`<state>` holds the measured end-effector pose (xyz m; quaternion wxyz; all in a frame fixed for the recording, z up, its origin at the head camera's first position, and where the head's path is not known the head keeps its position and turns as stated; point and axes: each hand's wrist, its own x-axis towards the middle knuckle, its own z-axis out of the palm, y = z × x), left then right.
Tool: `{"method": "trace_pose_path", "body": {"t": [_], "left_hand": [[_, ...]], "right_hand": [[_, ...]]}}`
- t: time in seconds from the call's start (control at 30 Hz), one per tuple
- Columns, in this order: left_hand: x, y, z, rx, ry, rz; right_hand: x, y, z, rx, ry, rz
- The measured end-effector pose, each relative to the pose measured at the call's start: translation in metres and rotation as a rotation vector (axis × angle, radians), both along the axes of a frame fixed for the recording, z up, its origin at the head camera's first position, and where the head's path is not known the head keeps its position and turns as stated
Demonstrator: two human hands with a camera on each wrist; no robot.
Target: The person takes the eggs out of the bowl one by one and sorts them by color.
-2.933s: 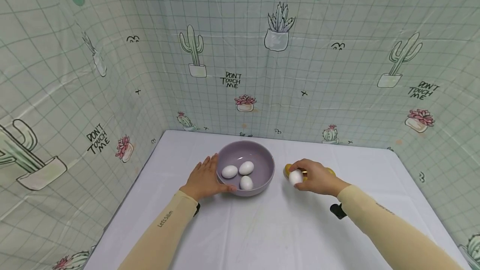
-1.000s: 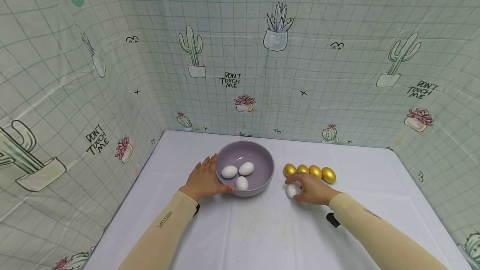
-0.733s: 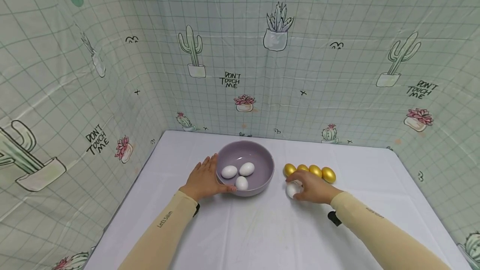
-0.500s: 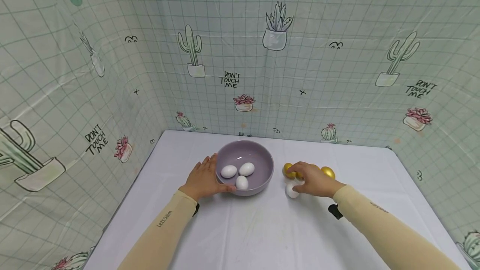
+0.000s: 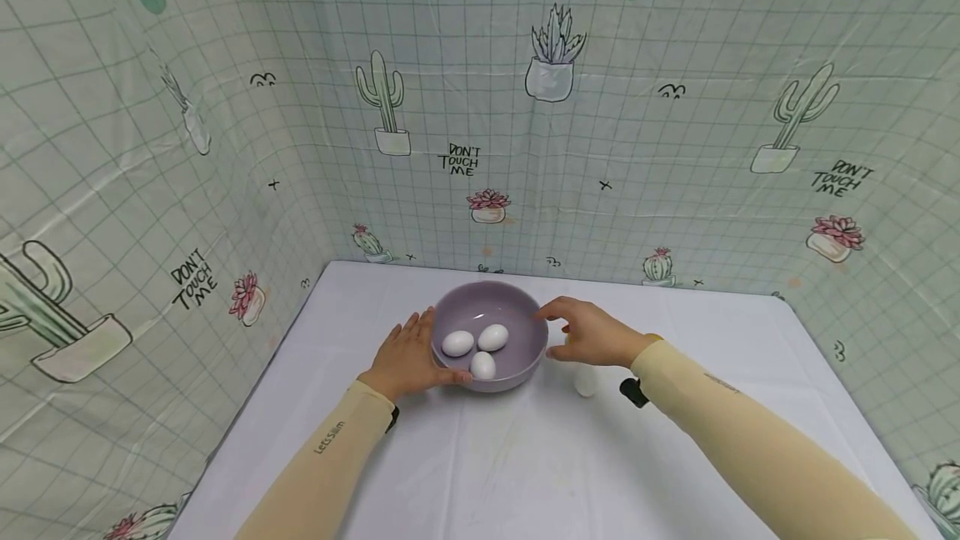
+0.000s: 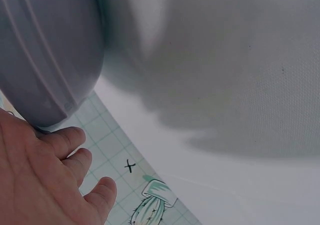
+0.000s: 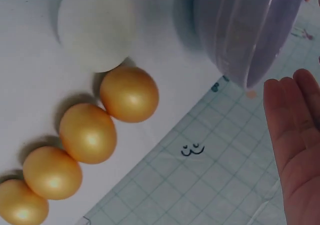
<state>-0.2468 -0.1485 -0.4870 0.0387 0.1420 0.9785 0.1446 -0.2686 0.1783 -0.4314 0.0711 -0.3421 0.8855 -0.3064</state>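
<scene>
A mauve bowl (image 5: 531,348) stands on the table with three white eggs (image 5: 483,366) inside. My left hand (image 5: 408,362) rests against its left side, fingers extended along the outer wall and thumb along the front rim. At the right rim is my right hand (image 5: 596,335), thumb and fingers spread apart with nothing between them. Another white egg (image 7: 97,27) lies on the table right of the bowl, partly behind the right hand in the head view. Beside it the right wrist view shows several gold eggs (image 7: 88,133) in a row; in the head view the hand and forearm hide nearly all of them.
A white cloth covers the table (image 5: 510,473). Behind and at both sides hang grid-patterned sheets (image 5: 450,215) with cactus prints, meeting the table's back edge close behind the bowl.
My right hand set the white egg on the table before the gold eggs, let go, then moved left to the bowl's rim. The front egg in the bowl shifted slightly. My left hand stayed put.
</scene>
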Motion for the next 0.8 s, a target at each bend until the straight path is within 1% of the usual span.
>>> {"method": "trace_pose_path", "body": {"t": [0.17, 0.33, 0.43, 0.6, 0.7, 0.8], "left_hand": [[0.000, 0.000, 0.000, -0.005, -0.007, -0.001], [-0.001, 0.000, -0.001, -0.012, -0.022, 0.000], [-0.001, 0.000, -0.001, -0.016, -0.025, -0.001], [0.001, 0.000, 0.002, -0.005, -0.001, -0.010], [0.002, 0.001, 0.004, -0.007, 0.008, -0.013], [0.003, 0.001, 0.006, -0.008, 0.012, -0.015]], "right_hand": [[-0.004, -0.021, 0.005, 0.007, 0.005, 0.024], [-0.011, -0.040, 0.002, 0.028, 0.026, 0.037], [-0.013, -0.050, -0.001, 0.021, -0.013, 0.047], [-0.015, -0.065, -0.008, 0.000, -0.092, 0.078], [-0.015, -0.073, -0.012, 0.009, -0.108, 0.103], [-0.016, -0.079, -0.017, 0.051, -0.109, 0.109]]}}
